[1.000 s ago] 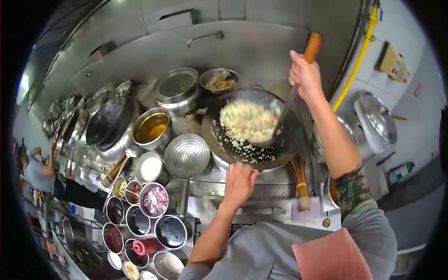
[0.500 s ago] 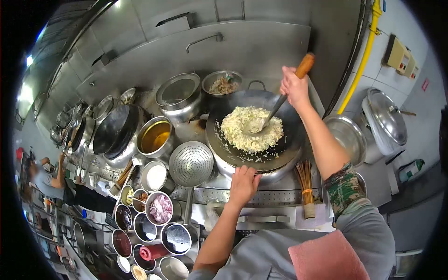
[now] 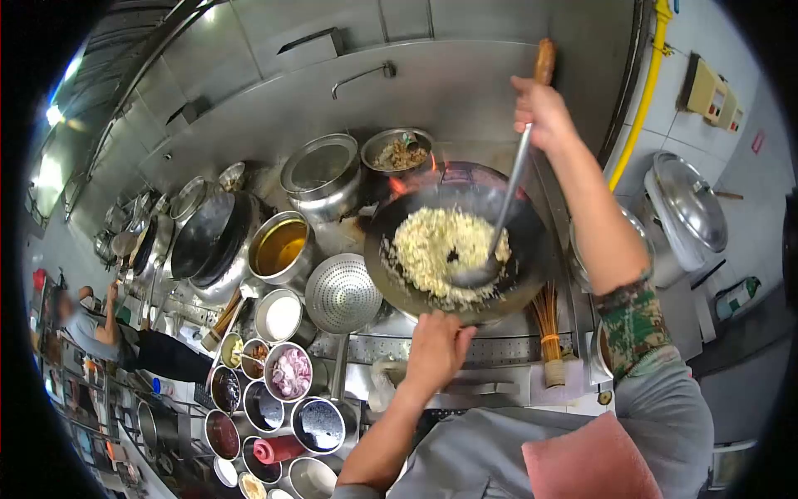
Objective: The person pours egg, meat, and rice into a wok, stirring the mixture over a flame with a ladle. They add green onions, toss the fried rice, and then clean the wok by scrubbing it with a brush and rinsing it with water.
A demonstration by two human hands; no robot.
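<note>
A big dark wok (image 3: 524,274) holds a heap of pale yellow and white fried rice (image 3: 428,237). My left hand (image 3: 438,348) is closed on the wok's near rim, with the fingers at the edge. My right hand (image 3: 542,112) is wrapped round the long shaft of a metal ladle (image 3: 480,274), just below its wooden end. The ladle's bowl rests in the right part of the rice. Orange flame (image 3: 399,185) shows behind the wok's far rim.
A perforated strainer (image 3: 342,291), an oil pot (image 3: 283,247) and several seasoning containers, one with sliced onion (image 3: 291,372), stand left. A bamboo brush (image 3: 549,333) is at the right front. Another person (image 3: 104,328) stands far left.
The wok is tilted and raised at its far side, and flame now shows behind it. My right hand has moved up; the ladle stands steeper, its bowl nearer the front of the rice.
</note>
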